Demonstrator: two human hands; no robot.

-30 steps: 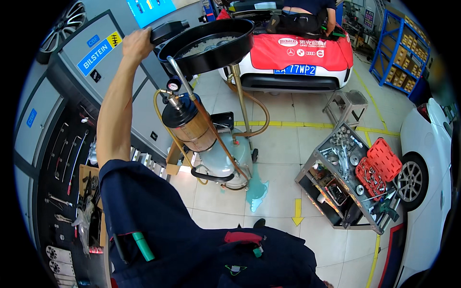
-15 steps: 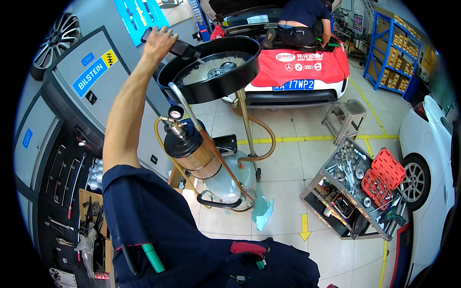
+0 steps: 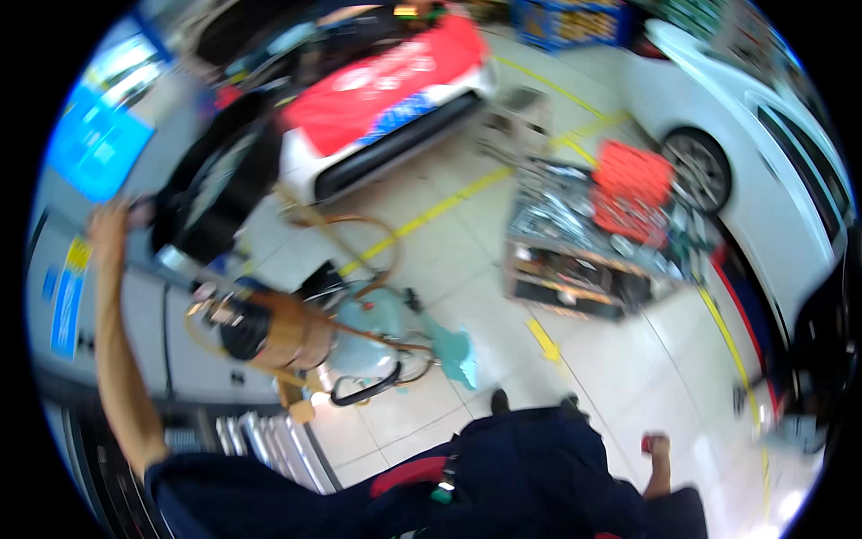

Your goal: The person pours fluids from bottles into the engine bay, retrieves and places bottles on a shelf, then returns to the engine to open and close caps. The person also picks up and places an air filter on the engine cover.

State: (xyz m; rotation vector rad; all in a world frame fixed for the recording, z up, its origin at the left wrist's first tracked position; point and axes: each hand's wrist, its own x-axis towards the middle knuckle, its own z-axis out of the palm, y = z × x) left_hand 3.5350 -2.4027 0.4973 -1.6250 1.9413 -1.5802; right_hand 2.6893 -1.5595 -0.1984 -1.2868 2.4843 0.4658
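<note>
My left arm reaches far out to the left, where my left hand (image 3: 109, 225) is closed around a dark bottle (image 3: 142, 211), smeared by motion. The bottle's mouth end is against or over the rim of a round black drain pan (image 3: 184, 202); I cannot tell whether they touch. Under the pan stands an oil drainer with an amber cylinder (image 3: 287, 332) and a pale tank (image 3: 368, 337). Low on the right, my right hand (image 3: 661, 444) is closed on a small red thing (image 3: 647, 443) whose kind I cannot make out.
A tool cart (image 3: 575, 211) carries loose tools and an open red tool case (image 3: 633, 184). Bluish liquid (image 3: 456, 350) lies on the tiles beside the drainer. A grey stool (image 3: 519, 126), a car with a red cover (image 3: 386, 81) and a white car (image 3: 718, 117) stand around.
The view has swung to the right and blurred, so the pan, drainer and cars appear shifted left. My right hand with the red thing has come into view. My left hand still holds the bottle.
</note>
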